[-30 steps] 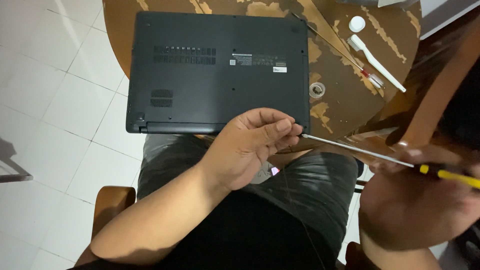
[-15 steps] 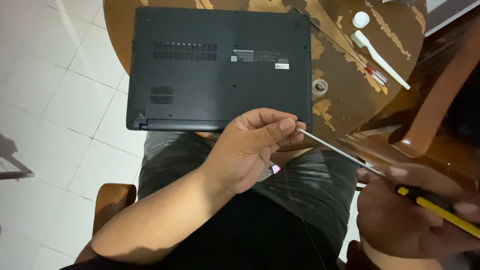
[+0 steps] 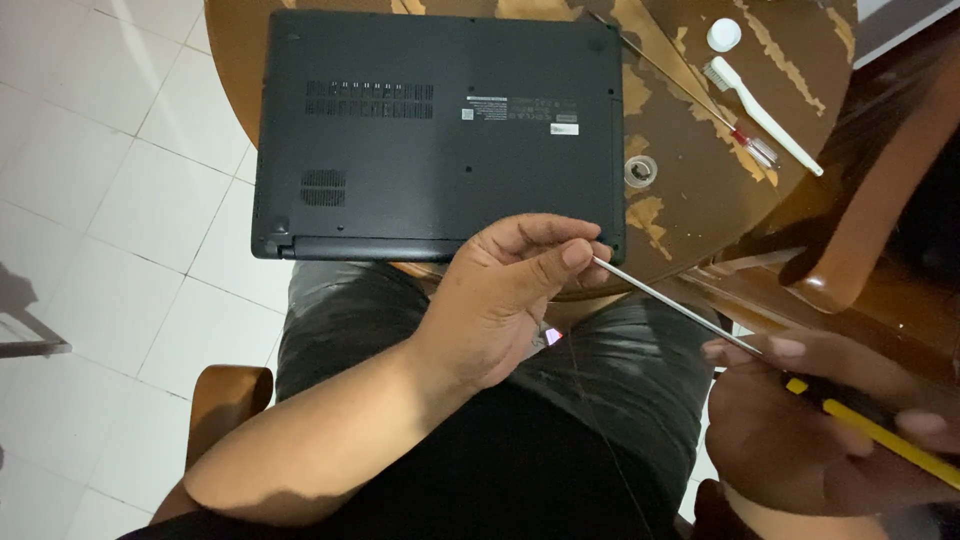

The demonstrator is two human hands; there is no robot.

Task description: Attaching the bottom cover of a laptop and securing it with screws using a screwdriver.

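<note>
Right hand (image 3: pixel 810 420) dropped lower gripping screwdriver (image 3: pixel 680 305), left hand (image 3: pixel 510 290) pinching its tip, toothbrush (image 3: pixel 765 115) beyond laptop (image 3: pixel 440 130)

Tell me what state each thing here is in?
Laptop: shut, bottom side up on the round table.
Long screwdriver: held by the right hand, its tip pinched in the left hand.
Small red-handled screwdriver: lying flat.
White toothbrush: lying flat.
White cap: off, lying loose.
</note>
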